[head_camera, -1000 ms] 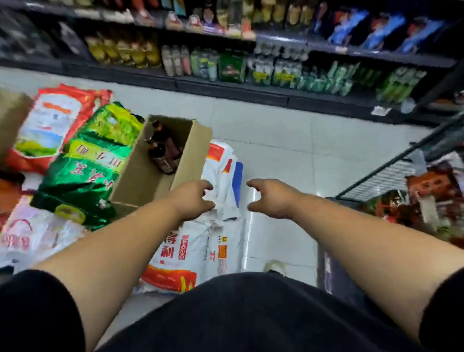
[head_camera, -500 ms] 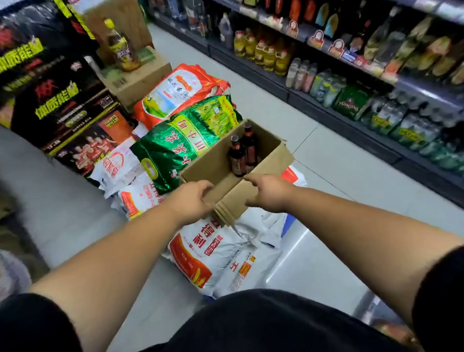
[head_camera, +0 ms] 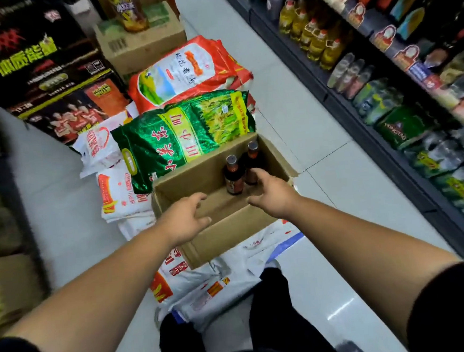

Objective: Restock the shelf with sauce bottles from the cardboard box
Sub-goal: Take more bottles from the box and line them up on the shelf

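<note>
An open cardboard box (head_camera: 229, 231) rests on white rice sacks in the aisle. Two dark sauce bottles stand upright in its far right corner, the nearer bottle (head_camera: 233, 175) beside the farther bottle (head_camera: 252, 157). My right hand (head_camera: 271, 193) reaches into the box with fingers apart, its fingertips at the base of the bottles and partly hiding the farther one. My left hand (head_camera: 185, 217) hovers over the box's near left rim, fingers spread, holding nothing. The shelf (head_camera: 388, 135) runs along the right side, filled with bottles and packs.
A green rice bag (head_camera: 183, 135) leans against the box's far side, with a red-and-white sack (head_camera: 186, 71) behind it. White sacks (head_camera: 212, 288) lie under the box. Dark drink cartons (head_camera: 39, 66) and a brown carton (head_camera: 137, 41) stand at the left. My legs (head_camera: 237, 328) are below.
Both hands have let go of the box's near flap. My right hand moved forward into the box to the bottles, and my left hand lifted over the rim. The view tilted closer.
</note>
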### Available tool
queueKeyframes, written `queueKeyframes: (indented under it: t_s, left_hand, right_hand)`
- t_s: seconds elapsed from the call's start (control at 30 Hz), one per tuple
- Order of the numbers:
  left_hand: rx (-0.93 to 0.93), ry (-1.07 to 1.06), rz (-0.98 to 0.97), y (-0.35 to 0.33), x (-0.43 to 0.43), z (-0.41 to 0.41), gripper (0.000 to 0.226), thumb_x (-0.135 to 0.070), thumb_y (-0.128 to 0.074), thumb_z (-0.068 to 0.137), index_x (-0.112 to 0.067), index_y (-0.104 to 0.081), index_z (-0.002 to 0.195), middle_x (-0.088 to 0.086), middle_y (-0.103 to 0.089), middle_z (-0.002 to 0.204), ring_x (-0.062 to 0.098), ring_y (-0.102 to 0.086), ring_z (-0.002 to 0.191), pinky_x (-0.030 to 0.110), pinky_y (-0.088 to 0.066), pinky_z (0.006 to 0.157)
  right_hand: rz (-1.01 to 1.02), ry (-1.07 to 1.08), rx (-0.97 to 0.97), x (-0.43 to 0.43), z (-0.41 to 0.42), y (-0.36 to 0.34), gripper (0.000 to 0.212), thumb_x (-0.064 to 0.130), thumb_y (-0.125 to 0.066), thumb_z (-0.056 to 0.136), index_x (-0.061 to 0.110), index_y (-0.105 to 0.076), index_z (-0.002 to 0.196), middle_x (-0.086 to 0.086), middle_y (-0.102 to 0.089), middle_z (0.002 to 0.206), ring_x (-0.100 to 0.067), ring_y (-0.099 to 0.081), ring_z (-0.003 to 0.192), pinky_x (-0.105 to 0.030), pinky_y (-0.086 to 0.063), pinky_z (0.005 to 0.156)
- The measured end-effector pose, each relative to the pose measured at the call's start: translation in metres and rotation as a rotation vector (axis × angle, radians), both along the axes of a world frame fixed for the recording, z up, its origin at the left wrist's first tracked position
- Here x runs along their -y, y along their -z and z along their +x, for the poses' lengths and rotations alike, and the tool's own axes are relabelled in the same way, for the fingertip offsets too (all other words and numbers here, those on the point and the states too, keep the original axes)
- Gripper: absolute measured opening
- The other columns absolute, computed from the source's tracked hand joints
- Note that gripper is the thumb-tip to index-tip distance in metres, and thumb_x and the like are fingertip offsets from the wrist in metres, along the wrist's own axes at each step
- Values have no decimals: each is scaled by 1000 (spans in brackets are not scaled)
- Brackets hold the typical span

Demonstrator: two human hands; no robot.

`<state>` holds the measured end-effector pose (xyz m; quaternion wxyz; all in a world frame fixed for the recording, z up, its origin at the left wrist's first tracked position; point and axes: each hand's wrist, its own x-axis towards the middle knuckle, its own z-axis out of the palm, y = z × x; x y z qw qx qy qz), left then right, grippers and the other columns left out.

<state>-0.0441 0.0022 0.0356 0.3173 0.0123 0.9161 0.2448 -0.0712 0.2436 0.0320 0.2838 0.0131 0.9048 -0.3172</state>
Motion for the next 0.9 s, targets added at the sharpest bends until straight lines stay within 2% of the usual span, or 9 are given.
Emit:
queueKeyframes:
  t_s: [0.1,0.2,0.3,0.37,0.5,0.6,0.7,0.8,0.9]
  left_hand:
    - [18,-134,113,31,-35,-29,63,-30,-70,85,-26,-41,141,7,-56,134,20,-58,114,36,-48,98]
    - [3,-188,162,60,-62,-52,72,-29,-70,85,-33,-32,145,7,-53,136,21,-56,117,41,-48,100]
    - [-78,-277,200,88,-85,-72,80,-28,-71,82,-35,-26,148,8,-47,140,23,-52,122,37,-43,104]
    - [-126,-308,206,106,-98,-81,82,-26,-71,82,-30,-25,150,9,-44,142,22,-49,125,28,-37,106]
    - [-252,-332,202,133,-111,-99,78,-18,-69,82,-24,-28,148,9,-42,142,21,-47,126,18,-29,101]
    - [-349,-380,232,149,-118,-114,72,-11,-68,81,-18,-35,144,10,-45,140,23,-47,126,20,-30,104]
    - [-435,-471,199,159,-125,-124,55,-8,-64,84,-15,-45,135,10,-54,132,27,-53,117,27,-39,97]
    - [-492,-486,167,169,-124,-119,45,-9,-58,89,-18,-50,131,6,-59,126,23,-56,109,21,-38,86]
    - [-501,-492,168,164,-118,-106,39,-8,-58,88,-19,-54,126,3,-60,122,20,-57,106,15,-34,82]
  right_hand:
    - [-14,-1,8,-24,-39,31,89,27,-73,85,23,-21,157,-9,-48,150,-27,-48,134,-31,-41,105]
    - [-46,27,-29,-34,-68,63,95,29,-72,83,31,-15,158,-4,-49,149,-25,-51,132,-36,-45,105]
    - [-105,46,-83,-33,-92,94,86,22,-68,87,28,-19,157,-3,-47,150,-23,-49,134,-32,-41,108]
    - [-146,22,-126,-29,-103,112,77,12,-63,90,21,-26,157,-5,-42,153,-23,-43,139,-26,-32,113]
    - [-193,7,-206,-22,-118,139,70,1,-56,92,20,-31,155,-10,-42,152,-22,-42,139,-15,-25,107]
    - [-213,40,-299,-17,-129,153,62,-1,-56,90,15,-42,149,-12,-51,144,-25,-49,131,-17,-32,103]
    - [-214,86,-353,-15,-136,162,51,-3,-54,90,13,-52,138,-11,-63,128,-27,-59,117,-21,-40,93]
    - [-230,83,-383,-17,-129,167,48,-4,-56,88,12,-57,133,-9,-68,120,-26,-62,110,-16,-38,87]
    - [-264,86,-399,-24,-116,160,45,-4,-59,87,14,-62,128,-6,-70,116,-22,-64,107,-15,-43,90]
